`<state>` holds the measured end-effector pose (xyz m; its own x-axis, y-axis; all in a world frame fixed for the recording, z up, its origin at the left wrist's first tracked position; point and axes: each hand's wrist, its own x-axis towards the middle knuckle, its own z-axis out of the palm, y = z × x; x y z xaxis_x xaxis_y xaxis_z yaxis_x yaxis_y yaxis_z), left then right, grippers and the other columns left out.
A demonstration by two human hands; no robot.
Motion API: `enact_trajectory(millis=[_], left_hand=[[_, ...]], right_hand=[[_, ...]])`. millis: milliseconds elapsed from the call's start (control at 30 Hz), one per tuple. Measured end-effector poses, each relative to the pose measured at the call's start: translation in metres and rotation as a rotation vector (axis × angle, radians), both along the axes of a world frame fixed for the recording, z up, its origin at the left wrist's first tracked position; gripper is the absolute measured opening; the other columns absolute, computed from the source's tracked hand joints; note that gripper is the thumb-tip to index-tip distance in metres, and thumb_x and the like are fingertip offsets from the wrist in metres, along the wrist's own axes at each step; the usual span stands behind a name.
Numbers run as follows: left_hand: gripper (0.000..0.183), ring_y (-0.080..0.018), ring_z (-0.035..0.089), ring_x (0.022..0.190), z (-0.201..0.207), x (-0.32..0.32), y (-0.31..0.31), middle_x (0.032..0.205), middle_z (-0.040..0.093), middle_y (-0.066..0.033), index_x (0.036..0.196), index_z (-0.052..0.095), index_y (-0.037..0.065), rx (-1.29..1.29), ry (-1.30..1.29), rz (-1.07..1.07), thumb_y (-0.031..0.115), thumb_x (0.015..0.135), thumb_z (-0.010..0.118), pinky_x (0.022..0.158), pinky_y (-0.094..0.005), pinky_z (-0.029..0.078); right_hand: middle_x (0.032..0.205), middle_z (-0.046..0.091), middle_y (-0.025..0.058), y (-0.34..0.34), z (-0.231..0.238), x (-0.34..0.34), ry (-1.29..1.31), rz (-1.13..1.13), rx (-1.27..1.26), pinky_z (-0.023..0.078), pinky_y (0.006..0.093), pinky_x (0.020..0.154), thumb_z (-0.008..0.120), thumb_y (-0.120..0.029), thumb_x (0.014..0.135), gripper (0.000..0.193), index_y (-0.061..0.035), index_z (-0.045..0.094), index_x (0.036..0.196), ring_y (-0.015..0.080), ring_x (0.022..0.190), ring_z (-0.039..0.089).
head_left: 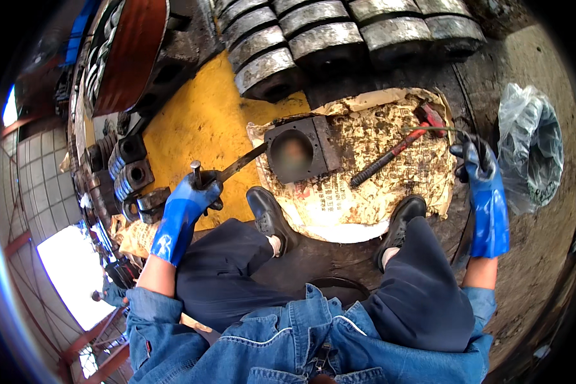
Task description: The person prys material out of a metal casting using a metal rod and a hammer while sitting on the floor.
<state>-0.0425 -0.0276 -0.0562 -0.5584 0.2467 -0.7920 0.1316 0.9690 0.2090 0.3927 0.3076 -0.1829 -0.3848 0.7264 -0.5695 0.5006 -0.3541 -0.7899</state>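
Note:
My left hand [189, 195], in a blue rubber glove, is closed around a flat dark metal bar [243, 162]. The bar's far end reaches the left edge of a dark, square metal block [323, 150] with a large round bore. A short pin with a round head [196, 166] sticks up by the left thumb; whether it belongs to the bar I cannot tell. At the right, my gloved right hand [480, 160] pinches a thin rod [451, 129] that points left, above a hammer [390, 155] with a red head and ribbed black grip. Block and hammer lie on a stained paper sack [339, 211].
Rows of rounded metal blocks [329, 41] stand at the far side. A clear plastic bag [528, 147] lies to the right. Yellow plate [195, 128] covers the floor at left, beside smaller metal parts [134, 173]. My shoes [272, 217] touch the sack's near edge.

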Motion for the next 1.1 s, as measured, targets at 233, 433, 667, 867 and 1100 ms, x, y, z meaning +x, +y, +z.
enact_trajectory(millis=[233, 433, 667, 867, 1100], left_hand=[[0.034, -0.0123, 0.065, 0.063, -0.004, 0.011, 0.019, 0.076, 0.066, -0.0048, 0.120, 0.063, 0.002, -0.073, 0.064, -0.090, 0.020, 0.092, 0.062, 0.058, -0.0267, 0.048], [0.030, -0.0117, 0.061, 0.057, -0.007, 0.023, 0.040, 0.066, 0.065, -0.0045, 0.115, 0.066, 0.001, -0.097, 0.122, -0.168, 0.022, 0.095, 0.060, 0.057, -0.0268, 0.045], [0.031, -0.0101, 0.059, 0.055, -0.015, 0.020, 0.032, 0.065, 0.065, -0.0038, 0.116, 0.066, 0.002, -0.118, 0.101, -0.158, 0.024, 0.095, 0.061, 0.054, -0.0258, 0.043], [0.030, -0.0099, 0.063, 0.055, -0.022, 0.007, 0.022, 0.067, 0.067, -0.0038, 0.116, 0.065, 0.003, -0.111, 0.057, -0.107, 0.025, 0.096, 0.061, 0.047, -0.0251, 0.044], [0.031, -0.0101, 0.063, 0.055, -0.026, 0.002, 0.024, 0.067, 0.068, -0.0045, 0.116, 0.064, 0.002, -0.113, 0.051, -0.134, 0.026, 0.097, 0.060, 0.047, -0.0247, 0.044]], right_hand=[[0.088, 0.068, -0.0005, -0.036, 0.000, -0.063, 0.125, 0.003, -0.195, 0.042, 0.0211, 0.057, 0.057, -0.031, 0.099, 0.032, -0.0069, 0.062, 0.119, 0.0041, 0.065, 0.049], [0.080, 0.064, 0.0014, -0.070, -0.062, -0.091, 0.146, -0.120, -0.476, 0.039, 0.0221, 0.053, 0.054, -0.022, 0.099, 0.022, -0.0049, 0.063, 0.108, 0.0064, 0.060, 0.049], [0.070, 0.061, 0.0026, -0.083, -0.111, -0.089, 0.118, -0.115, -0.474, 0.040, 0.0277, 0.052, 0.057, -0.026, 0.097, 0.026, -0.0019, 0.062, 0.106, 0.0108, 0.057, 0.052], [0.077, 0.067, 0.0070, -0.088, -0.118, -0.090, 0.135, -0.065, -0.637, 0.041, 0.0289, 0.050, 0.054, -0.026, 0.099, 0.026, -0.0020, 0.063, 0.105, 0.0117, 0.052, 0.051], [0.075, 0.062, 0.0079, -0.122, -0.104, -0.142, -0.065, 0.521, -0.394, 0.044, 0.0282, 0.059, 0.045, -0.028, 0.099, 0.030, -0.0043, 0.063, 0.091, 0.0151, 0.059, 0.051]])
